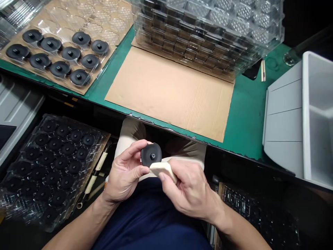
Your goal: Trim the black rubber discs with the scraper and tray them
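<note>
Holding a black stud-centred disc (pixel 149 153) in the left hand (pixel 125 172); pinching a cream block (pixel 164 168) in the right hand (pixel 189 185), at the disc's five o'clock.

Black disc (pixel 148 152), cream pad (pixel 163 168), green tabletop (pixel 249 118), plain tan cardboard (pixel 171 90), navy shirt (pixel 156 215), light grey bin (pixel 284 118)

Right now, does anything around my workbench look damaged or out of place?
Yes: the green tabletop's front edge, just beyond your hands, looks chipped and ragged rather than clean. The black disc in your left hand shows no obvious damage, though the cream pad in your right hand covers some of it.
</note>
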A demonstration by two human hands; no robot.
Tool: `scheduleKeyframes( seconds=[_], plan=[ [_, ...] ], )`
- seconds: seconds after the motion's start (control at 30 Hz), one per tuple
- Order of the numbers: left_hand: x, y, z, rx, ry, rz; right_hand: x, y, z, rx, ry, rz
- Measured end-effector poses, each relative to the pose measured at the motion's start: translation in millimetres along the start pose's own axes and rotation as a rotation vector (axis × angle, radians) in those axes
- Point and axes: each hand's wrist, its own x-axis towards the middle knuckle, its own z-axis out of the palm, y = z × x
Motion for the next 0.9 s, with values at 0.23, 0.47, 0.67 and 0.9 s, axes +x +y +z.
scheduleKeyframes(
  seconds=[0.23,0.47,0.67,0.9],
  plan=[
    [0,-2,-0.1,-0.004,-0.008,-0.041,0,4,-3,-0.081,-0.001,0.001],
    [-1,-5,-2.7,-0.011,-0.035,-0.103,-1,12,-4,-0.146,0.038,0.014],
    [0,-5,-4.0,-0.018,-0.062,-0.141,-2,14,-8,-0.142,0.037,0.028],
    [2,-7,-8.4,-0.033,-0.078,-0.216,0,21,-12,-0.120,-0.051,-0.018]
  ],
)
